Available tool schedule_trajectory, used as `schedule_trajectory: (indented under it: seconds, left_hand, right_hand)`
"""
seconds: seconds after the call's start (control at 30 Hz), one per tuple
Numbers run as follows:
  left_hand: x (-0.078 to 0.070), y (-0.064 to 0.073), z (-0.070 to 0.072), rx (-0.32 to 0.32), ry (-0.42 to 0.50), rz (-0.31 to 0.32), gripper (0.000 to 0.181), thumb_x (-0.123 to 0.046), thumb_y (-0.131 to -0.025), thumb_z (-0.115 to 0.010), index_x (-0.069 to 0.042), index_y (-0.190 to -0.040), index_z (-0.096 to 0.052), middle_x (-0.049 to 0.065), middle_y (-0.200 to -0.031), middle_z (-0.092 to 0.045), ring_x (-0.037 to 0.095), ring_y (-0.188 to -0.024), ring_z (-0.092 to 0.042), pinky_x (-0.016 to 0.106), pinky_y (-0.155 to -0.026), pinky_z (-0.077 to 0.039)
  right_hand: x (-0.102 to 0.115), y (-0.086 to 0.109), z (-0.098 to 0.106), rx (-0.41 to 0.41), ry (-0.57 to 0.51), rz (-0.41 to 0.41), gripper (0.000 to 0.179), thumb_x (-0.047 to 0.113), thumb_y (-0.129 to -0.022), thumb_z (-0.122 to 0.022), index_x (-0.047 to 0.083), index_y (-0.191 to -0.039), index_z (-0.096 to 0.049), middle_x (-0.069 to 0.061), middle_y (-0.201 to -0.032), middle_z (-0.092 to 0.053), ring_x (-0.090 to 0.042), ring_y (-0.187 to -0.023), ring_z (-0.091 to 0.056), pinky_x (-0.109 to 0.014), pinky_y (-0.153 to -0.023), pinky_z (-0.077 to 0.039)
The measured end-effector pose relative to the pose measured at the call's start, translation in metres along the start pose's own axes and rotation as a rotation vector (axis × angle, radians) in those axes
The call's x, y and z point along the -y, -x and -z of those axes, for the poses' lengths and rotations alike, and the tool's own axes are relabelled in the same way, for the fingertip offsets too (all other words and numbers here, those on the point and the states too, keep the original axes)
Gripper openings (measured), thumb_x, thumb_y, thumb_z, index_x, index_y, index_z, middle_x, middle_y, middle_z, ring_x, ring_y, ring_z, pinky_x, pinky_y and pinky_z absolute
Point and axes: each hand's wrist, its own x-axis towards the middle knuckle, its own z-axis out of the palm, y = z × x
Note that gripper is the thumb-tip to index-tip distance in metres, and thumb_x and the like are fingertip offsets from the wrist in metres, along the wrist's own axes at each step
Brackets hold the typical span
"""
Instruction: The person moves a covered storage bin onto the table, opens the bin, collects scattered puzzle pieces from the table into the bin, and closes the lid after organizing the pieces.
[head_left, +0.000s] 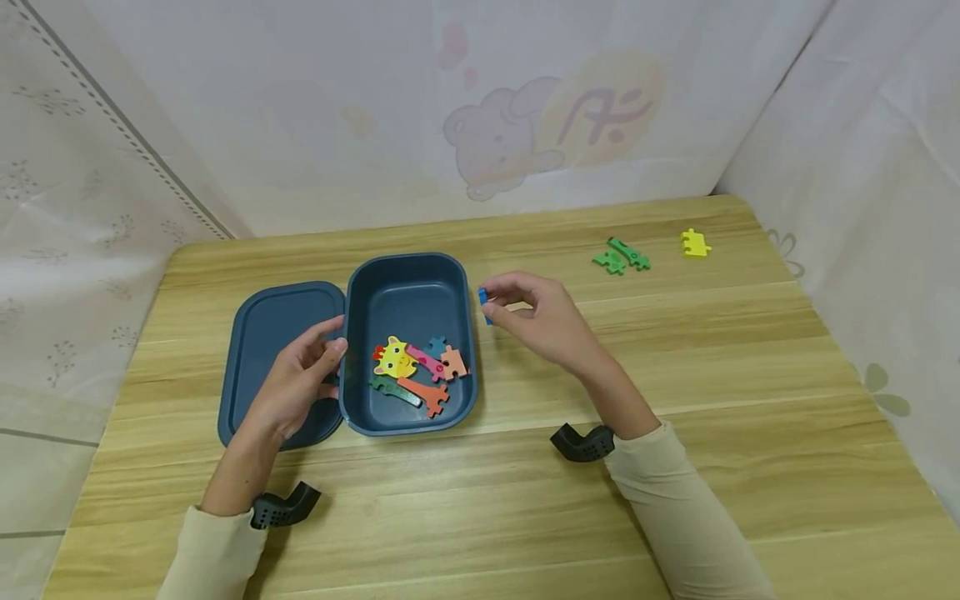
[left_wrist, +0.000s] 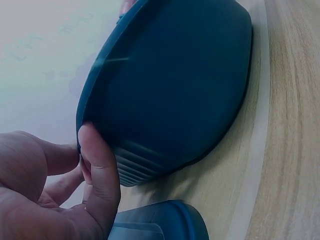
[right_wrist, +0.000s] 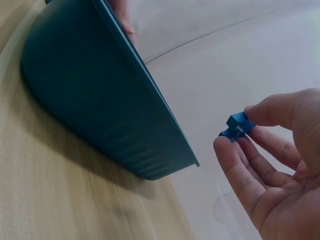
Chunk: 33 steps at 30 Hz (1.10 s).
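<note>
My right hand [head_left: 542,321] pinches a small blue puzzle piece [right_wrist: 237,126] between thumb and fingertips, just right of the dark blue box [head_left: 408,279]. On the opposite side, my left hand [head_left: 300,375] grips the box's left rim, thumb at the edge, as the left wrist view shows up close. Inside the box lie several puzzle pieces toward its near end: a yellow giraffe head [head_left: 395,358], a pink piece [head_left: 425,363], an orange piece [head_left: 426,395], a peach piece [head_left: 452,364], a dark green piece [head_left: 395,390] and a blue piece [head_left: 437,343].
The box's lid [head_left: 281,325] lies flat on the wooden table [head_left: 480,517], left of the box and partly under my left hand. Toward the back right are two green puzzle pieces [head_left: 628,252] and a yellow piece [head_left: 695,243]. White curtains [head_left: 337,108] stand behind the table.
</note>
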Motion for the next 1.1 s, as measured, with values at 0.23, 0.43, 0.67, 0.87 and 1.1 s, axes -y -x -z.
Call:
schedule_trajectory:
  seconds: [0.23, 0.43, 0.67, 0.87, 1.1]
  left_hand:
    - [0.0, 0.001, -0.001, -0.03, 0.007, 0.007, 0.06, -0.03, -0.112, -0.055, -0.015, -0.166, -0.035, -0.008, -0.108, -0.06, 0.008, -0.091, -0.058, 0.023, -0.066, -0.061]
    - [0.0, 0.002, -0.001, -0.029, 0.005, 0.01, 0.06, -0.03, -0.112, -0.055, -0.015, -0.166, -0.034, -0.008, -0.108, -0.06, 0.008, -0.091, -0.057, 0.023, -0.066, -0.061]
    - [0.0, 0.001, -0.001, -0.028, 0.007, 0.008, 0.06, -0.03, -0.111, -0.056, -0.015, -0.166, -0.035, -0.007, -0.109, -0.06, 0.008, -0.091, -0.058, 0.023, -0.066, -0.061]
    - [-0.001, 0.001, -0.001, -0.022, 0.003, 0.006, 0.06, -0.031, -0.112, -0.055, -0.015, -0.166, -0.035, -0.008, -0.108, -0.06, 0.008, -0.09, -0.058, 0.024, -0.066, -0.061]
    - [-0.001, 0.0, -0.001, -0.012, -0.002, -0.005, 0.061, -0.031, -0.112, -0.055, -0.015, -0.167, -0.033, -0.009, -0.109, -0.06, 0.008, -0.091, -0.058, 0.024, -0.066, -0.061]
  right_hand:
    - [0.002, -0.002, -0.006, 0.036, -0.026, 0.009, 0.029, 0.019, -0.102, -0.073, 0.009, -0.129, -0.072, -0.007, -0.123, -0.073, -0.021, -0.113, -0.069, -0.028, -0.09, -0.064]
    - [0.003, 0.0, -0.009, 0.082, -0.031, 0.064, 0.03, 0.012, -0.101, -0.073, 0.007, -0.13, -0.072, -0.007, -0.128, -0.071, -0.022, -0.114, -0.069, -0.027, -0.09, -0.064]
    - [0.003, 0.001, -0.01, 0.088, 0.032, 0.115, 0.03, 0.012, -0.099, -0.075, 0.009, -0.129, -0.074, -0.006, -0.13, -0.071, -0.023, -0.117, -0.069, -0.038, -0.097, -0.064]
    - [0.004, 0.002, -0.012, 0.09, 0.093, 0.171, 0.031, 0.011, -0.099, -0.076, 0.01, -0.13, -0.075, -0.006, -0.129, -0.071, -0.022, -0.115, -0.071, -0.043, -0.097, -0.064]
    - [0.006, 0.005, -0.015, 0.108, 0.136, 0.214, 0.036, 0.007, -0.099, -0.075, 0.009, -0.135, -0.072, -0.014, -0.13, -0.071, -0.027, -0.114, -0.073, -0.044, -0.097, -0.063]
